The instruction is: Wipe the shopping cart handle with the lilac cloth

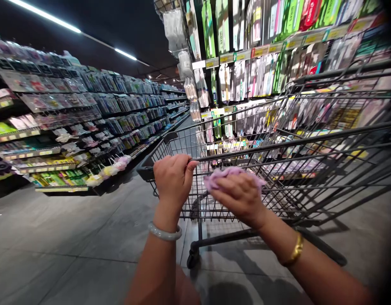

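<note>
Side-on in front of me stands a dark wire shopping cart (278, 146). My left hand (174, 176) is wrapped round the cart's top rim near its left end, with the thumb at the right, and a pale bangle circles that wrist. A crumpled pink-purple cloth (229, 171) is bunched under my right hand (240, 195), whose fingers are curled over it against the wire side, just below the rim. A gold bracelet sits on the right wrist. Part of the cloth is hidden by the fingers.
Shelves of packaged goods (119, 110) run back along the left. Behind the cart rises a rack of hanging packs (236, 80). A cart wheel (193, 256) rests on the grey tiled floor (71, 237). An aisle leads away between the shelves.
</note>
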Demonstrator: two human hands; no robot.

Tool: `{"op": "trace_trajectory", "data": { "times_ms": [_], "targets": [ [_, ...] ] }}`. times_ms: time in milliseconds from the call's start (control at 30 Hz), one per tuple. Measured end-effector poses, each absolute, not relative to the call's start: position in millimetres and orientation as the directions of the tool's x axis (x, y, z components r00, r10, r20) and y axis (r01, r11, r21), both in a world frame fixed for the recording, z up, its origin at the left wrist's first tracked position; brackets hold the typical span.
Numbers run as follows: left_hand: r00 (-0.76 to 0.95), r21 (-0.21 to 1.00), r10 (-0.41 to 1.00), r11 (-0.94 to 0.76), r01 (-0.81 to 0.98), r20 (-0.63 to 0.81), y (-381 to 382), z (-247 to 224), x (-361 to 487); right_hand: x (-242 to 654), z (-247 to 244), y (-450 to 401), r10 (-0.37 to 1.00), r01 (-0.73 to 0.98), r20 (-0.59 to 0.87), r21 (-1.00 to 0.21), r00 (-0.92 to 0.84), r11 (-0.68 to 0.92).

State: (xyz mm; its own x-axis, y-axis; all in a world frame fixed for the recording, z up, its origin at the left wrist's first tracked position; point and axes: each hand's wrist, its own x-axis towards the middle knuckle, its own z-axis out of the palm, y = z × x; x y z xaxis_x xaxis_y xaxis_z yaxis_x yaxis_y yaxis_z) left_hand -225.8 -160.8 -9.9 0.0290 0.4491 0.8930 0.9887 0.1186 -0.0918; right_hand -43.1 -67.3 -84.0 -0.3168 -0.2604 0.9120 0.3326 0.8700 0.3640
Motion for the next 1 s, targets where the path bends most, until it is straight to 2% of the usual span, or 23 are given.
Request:
{"op": "trace_trajectory", "data": {
  "times_ms": [100, 167, 233, 400, 467, 600, 667, 733, 900, 967, 1000],
  "targets": [
    [0.037, -0.096, 0.421, 0.118, 0.988, 0.906, -159.6, -10.8, -225.4, -19.7, -57.3, -58.7, -0.174, 0.405, 0.975, 0.217, -0.142, 0.888],
    [0.039, -0.097, 0.413, 0.121, 0.988, 0.91, -159.1, -12.0, -224.9, -13.8, -54.0, -54.6, -0.137, 0.407, 0.987, 0.16, -0.084, 0.899],
    [0.042, -0.1, 0.41, 0.122, 0.987, 0.911, -159.2, -13.4, -225.1, -18.1, -65.1, -55.0, -0.146, 0.409, 0.984, 0.175, -0.102, 0.895],
    [0.042, -0.107, 0.403, 0.139, 0.985, 0.914, -160.8, -13.9, -228.0, -31.9, -96.9, -65.4, -0.247, 0.347, 0.901, 0.373, -0.357, 0.861],
    [0.033, -0.106, 0.406, 0.159, 0.982, 0.913, -161.3, -13.0, -229.3, -23.4, -90.5, -64.2, -0.235, 0.352, 0.913, 0.352, -0.332, 0.867],
    [0.036, -0.103, 0.4, 0.148, 0.984, 0.916, -162.4, -13.5, -233.7, 0.2, -66.1, -50.7, -0.138, 0.446, 0.986, 0.167, -0.096, 0.879],
    [0.028, -0.085, 0.381, 0.133, 0.987, 0.924, -162.8, -15.6, -237.5, 1.6, -66.2, -46.5, -0.125, 0.446, 0.991, 0.131, -0.042, 0.885],
    [0.005, -0.054, 0.349, 0.132, 0.99, 0.937, -163.0, -17.7, -241.4, -5.2, -75.9, -47.9, -0.126, 0.421, 0.99, 0.142, -0.066, 0.896],
    [-0.095, 0.057, 0.199, 0.19, 0.98, 0.975, -163.8, -12.2, -232.3, -17.1, -88.3, -60.7, -0.244, 0.348, 0.927, 0.338, -0.286, 0.874],
    [-0.134, 0.113, 0.111, 0.177, 0.978, 0.985, -163.1, -4.7, -215.1, -8.9, -76.8, -60.9, -0.225, 0.374, 0.942, 0.307, -0.248, 0.875],
    [-0.122, 0.107, 0.122, 0.12, 0.987, 0.985, -161.7, -0.6, -204.4, -3.6, -69.7, -59.6, -0.195, 0.403, 0.961, 0.259, -0.194, 0.878]
  ]
}}
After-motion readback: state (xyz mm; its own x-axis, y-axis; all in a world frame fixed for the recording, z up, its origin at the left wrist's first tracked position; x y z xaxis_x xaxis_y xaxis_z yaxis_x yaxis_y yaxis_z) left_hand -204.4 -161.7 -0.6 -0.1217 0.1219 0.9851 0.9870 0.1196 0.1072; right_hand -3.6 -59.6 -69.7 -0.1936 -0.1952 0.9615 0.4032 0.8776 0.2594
